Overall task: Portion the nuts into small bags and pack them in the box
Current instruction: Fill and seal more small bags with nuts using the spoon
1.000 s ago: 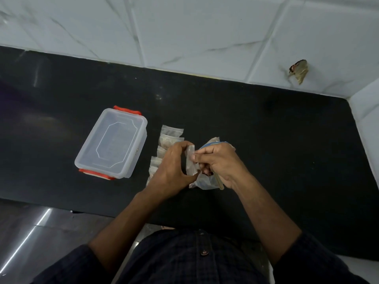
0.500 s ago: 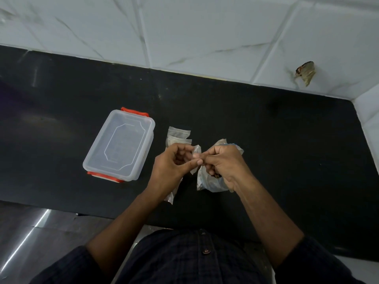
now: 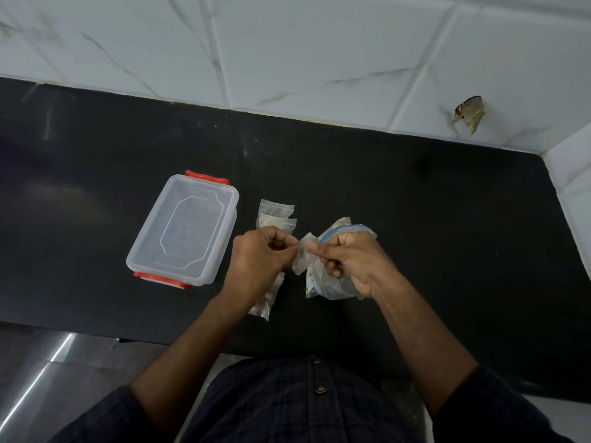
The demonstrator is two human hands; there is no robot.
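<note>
Small bag (image 3: pixel 303 255) is pinched betw. left hand (image 3: pixel 259 260) & right hand (image 3: pixel 350 260) fingers; nuts could be spilled onto tabletop (image 3: pixel 415 219) if mouth is torn.

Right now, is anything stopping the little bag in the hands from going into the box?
Yes. The box has its lid on with the orange clips. The counter between the little bag and the box looks bare, so only the lid blocks it.

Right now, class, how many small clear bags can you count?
5 at least: one pinched between both hands, two behind the left hand, two below it. The hand may hide more.
</note>
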